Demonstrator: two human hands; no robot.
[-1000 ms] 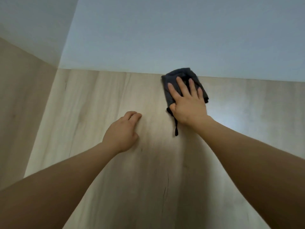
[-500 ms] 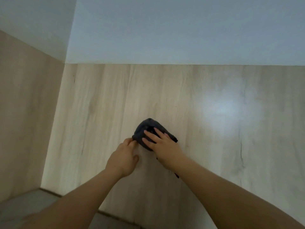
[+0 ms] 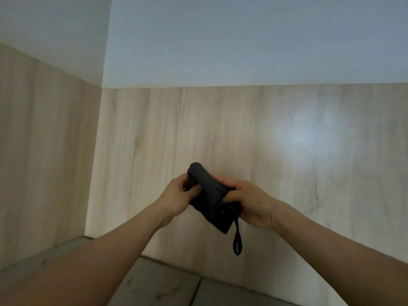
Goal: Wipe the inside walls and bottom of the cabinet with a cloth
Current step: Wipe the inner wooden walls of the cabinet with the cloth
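Note:
A dark grey cloth (image 3: 209, 195) is bunched up between both hands, off the cabinet's wooden bottom panel (image 3: 287, 173). My left hand (image 3: 176, 195) grips its left end, fingers curled round the fold. Its right end is held by my right hand (image 3: 249, 199), thumb on top. A thin black loop (image 3: 237, 241) hangs from the cloth's lower corner. The wooden left wall (image 3: 44, 151) meets the bottom panel at the corner, and the white back panel (image 3: 242, 40) rises behind.
A bright reflection (image 3: 298, 138) lies on the bottom panel to the right. Grey floor tiles (image 3: 165, 283) show below the cabinet's front edge, between my forearms.
My right hand drew the cloth back from the far edge toward me. Both hands then lifted it off the panel and bunched it between them. The view tilted down.

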